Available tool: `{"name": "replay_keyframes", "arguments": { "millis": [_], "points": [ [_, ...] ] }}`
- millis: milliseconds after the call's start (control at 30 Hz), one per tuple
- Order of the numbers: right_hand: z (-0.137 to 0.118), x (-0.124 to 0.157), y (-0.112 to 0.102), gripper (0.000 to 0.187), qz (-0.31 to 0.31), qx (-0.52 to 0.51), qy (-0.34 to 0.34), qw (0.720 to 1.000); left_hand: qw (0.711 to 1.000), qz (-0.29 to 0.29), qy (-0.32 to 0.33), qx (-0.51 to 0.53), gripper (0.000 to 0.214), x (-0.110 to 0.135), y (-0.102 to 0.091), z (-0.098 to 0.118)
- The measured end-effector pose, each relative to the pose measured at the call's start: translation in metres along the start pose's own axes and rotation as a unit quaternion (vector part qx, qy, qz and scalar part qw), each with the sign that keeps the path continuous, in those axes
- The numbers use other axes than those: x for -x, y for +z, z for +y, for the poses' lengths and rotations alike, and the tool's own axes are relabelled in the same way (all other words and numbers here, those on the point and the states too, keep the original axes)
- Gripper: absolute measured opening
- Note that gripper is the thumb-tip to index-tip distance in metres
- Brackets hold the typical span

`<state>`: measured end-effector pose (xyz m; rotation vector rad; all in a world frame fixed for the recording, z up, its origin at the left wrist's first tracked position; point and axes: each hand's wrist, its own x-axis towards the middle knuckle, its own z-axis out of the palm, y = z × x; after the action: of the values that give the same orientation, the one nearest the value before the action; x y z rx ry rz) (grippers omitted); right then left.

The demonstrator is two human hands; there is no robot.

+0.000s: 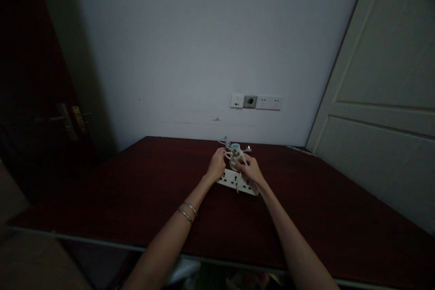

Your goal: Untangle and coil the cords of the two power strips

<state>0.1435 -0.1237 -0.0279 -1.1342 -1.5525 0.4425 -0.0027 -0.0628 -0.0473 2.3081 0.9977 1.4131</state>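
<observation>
A white power strip (231,179) lies slantwise on the dark red tabletop, with its white cord (233,159) bundled above it. My left hand (216,164) is closed on the left side of the cord bundle, over the strip's left end. On the other side, my right hand (250,167) has its fingers closed on the cord near the plug end. A loop of cord crosses the strip's face. Behind the hands sit a white plug with a blue face (235,146), a thin coiled cable (226,141) and a small plug with metal prongs (248,149).
Wall sockets (268,102) and switch plates (237,100) are set in the wall behind the table (152,181). A pale panelled door (384,99) stands at the right, a dark door with a handle (64,120) at the left. Items show dimly under the front edge.
</observation>
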Motion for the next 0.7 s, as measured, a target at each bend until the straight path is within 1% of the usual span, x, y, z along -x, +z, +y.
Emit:
{"name": "replay_keyframes", "arguments": {
  "millis": [100,267,400,467,567,633,700],
  "points": [
    [0.005,-0.002,-0.003,0.01,-0.011,-0.001,0.002,1.0,1.0,-0.007,-0.013,0.007,0.022,-0.003,0.0,-0.003],
    [0.015,-0.004,-0.007,0.011,-0.029,0.012,0.028,0.999,0.999,0.014,-0.036,0.014,0.019,-0.006,0.001,-0.007],
    [0.014,-0.004,-0.003,0.019,-0.035,0.048,0.036,0.998,0.998,0.017,-0.06,0.031,0.02,-0.005,0.001,-0.011],
    [0.01,-0.003,0.002,0.019,-0.033,0.074,0.034,0.996,0.996,0.014,-0.072,0.041,0.02,-0.003,0.0,-0.014],
    [0.005,-0.001,0.01,0.018,-0.012,0.144,0.031,0.989,0.995,0.009,-0.086,0.055,0.019,-0.001,-0.003,-0.017],
    [0.004,0.0,0.013,0.023,0.021,0.207,0.018,0.978,0.994,0.008,-0.093,0.063,0.018,-0.001,-0.003,-0.018],
    [0.004,0.001,0.014,0.026,0.065,0.243,0.002,0.968,0.993,0.008,-0.097,0.07,0.018,-0.001,-0.002,-0.019]
  ]
}}
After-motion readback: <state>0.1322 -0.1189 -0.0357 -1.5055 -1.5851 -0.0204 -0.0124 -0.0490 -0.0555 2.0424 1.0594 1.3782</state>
